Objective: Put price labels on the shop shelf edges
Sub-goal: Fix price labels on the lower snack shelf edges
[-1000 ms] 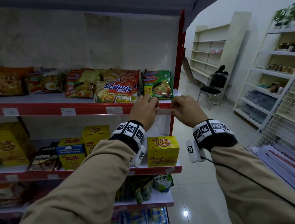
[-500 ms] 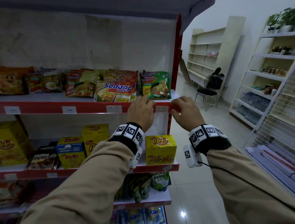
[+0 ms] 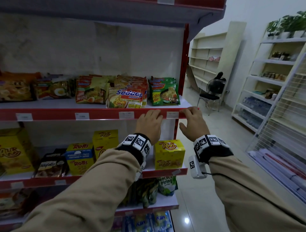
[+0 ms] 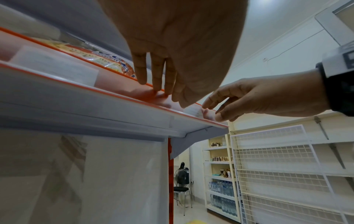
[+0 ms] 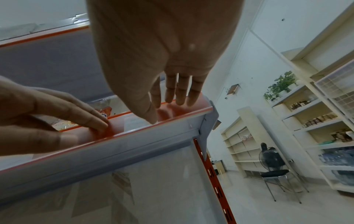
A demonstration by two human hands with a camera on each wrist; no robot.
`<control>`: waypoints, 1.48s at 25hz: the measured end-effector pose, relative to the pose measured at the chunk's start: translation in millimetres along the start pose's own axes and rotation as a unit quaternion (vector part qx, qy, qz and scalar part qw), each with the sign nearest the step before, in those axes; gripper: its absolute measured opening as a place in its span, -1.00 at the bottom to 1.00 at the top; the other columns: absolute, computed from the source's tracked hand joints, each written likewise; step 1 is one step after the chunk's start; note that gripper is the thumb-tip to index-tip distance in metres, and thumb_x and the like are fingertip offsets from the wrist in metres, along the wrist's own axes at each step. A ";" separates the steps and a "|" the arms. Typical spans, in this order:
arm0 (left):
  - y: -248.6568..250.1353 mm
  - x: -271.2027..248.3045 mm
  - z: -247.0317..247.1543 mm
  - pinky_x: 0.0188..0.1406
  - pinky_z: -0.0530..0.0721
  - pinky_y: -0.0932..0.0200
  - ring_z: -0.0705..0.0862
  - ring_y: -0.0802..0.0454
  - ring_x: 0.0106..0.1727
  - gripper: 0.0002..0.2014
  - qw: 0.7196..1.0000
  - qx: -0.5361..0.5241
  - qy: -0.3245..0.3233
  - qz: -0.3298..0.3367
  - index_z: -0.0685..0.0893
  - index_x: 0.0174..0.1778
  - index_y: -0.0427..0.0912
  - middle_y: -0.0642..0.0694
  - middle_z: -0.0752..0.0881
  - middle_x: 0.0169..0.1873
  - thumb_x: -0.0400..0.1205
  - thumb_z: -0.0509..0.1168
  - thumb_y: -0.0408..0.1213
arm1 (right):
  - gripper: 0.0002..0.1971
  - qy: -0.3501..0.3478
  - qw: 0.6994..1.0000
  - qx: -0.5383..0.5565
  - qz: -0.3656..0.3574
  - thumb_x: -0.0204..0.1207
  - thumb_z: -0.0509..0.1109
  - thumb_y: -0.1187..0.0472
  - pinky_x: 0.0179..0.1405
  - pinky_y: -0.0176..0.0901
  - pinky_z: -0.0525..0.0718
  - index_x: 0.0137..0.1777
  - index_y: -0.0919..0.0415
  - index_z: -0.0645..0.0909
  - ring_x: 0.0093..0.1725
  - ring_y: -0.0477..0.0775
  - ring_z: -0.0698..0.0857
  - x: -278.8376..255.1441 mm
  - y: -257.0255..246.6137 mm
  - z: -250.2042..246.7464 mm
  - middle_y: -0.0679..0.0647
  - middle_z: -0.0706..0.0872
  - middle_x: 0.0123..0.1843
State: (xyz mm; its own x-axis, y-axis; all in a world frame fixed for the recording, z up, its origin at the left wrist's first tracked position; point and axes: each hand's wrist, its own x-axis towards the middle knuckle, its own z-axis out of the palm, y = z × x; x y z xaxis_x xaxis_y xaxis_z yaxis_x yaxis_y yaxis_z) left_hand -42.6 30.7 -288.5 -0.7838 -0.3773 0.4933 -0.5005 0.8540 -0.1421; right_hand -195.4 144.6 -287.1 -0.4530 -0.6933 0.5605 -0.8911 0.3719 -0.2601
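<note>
Head view: red shelf edge (image 3: 99,114) faces a tiled aisle (image 3: 207,190).

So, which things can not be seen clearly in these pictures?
- Print on the rightmost price label: too small and blurred in the head view; the left hand partly covers it in the left wrist view.
- Print on the other labels: too small.
- Whether that label sits fully in the red shelf edge: the right hand hides part of it in the right wrist view.
- The top shelf's label: cut off by the frame edge.
</note>
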 end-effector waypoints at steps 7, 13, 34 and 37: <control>18.2 -45.0 56.5 0.35 0.34 -0.11 0.35 -0.13 0.48 -0.57 1.000 -0.013 -0.013 0.019 0.52 0.36 -0.08 -0.12 0.38 0.52 0.55 0.24 -0.15 | -0.57 -0.038 0.995 0.075 0.046 0.44 0.41 0.27 0.16 0.04 0.54 0.33 0.16 0.54 0.28 0.22 0.47 -70.3 18.0 65.7 0.17 0.54 0.24; 51.1 -92.5 161.6 0.35 0.34 -0.05 0.36 -0.13 0.46 -0.51 0.985 -0.085 -0.151 0.009 0.41 0.47 -0.07 -0.11 0.37 0.51 0.59 0.23 -0.17 | -0.56 -0.119 0.984 0.082 0.102 0.40 0.43 0.29 0.07 0.05 0.55 0.30 0.24 0.56 0.20 0.31 0.52 -142.8 58.9 164.6 0.26 0.58 0.14; 91.4 -137.2 290.7 0.54 0.02 -0.22 0.10 -0.27 0.60 -0.27 0.986 -0.063 -0.146 -0.050 -0.01 0.66 0.07 -0.24 0.14 0.61 0.59 0.18 -0.10 | -0.57 0.087 0.964 0.106 0.227 0.35 0.40 0.32 0.15 0.11 0.53 0.26 0.27 0.56 0.18 0.29 0.47 -184.9 106.9 261.7 0.25 0.52 0.23; 96.4 -134.9 288.8 0.54 0.01 -0.25 0.09 -0.27 0.60 -0.30 0.985 -0.066 -0.142 -0.067 0.04 0.65 0.07 -0.23 0.14 0.61 0.59 0.19 -0.11 | -0.66 0.062 0.982 0.033 0.175 0.33 0.39 0.26 0.06 0.09 0.50 0.13 0.26 0.59 0.17 0.29 0.47 -180.5 108.7 254.0 0.20 0.58 0.18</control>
State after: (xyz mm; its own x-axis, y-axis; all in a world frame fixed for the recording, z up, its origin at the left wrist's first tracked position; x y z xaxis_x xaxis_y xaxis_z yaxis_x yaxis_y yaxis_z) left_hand -91.3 60.5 -616.6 -0.7939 -0.5596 0.2377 -0.5699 0.8212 0.0299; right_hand -217.6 153.4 -616.3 -0.7280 -0.4486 0.5184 -0.6838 0.5296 -0.5020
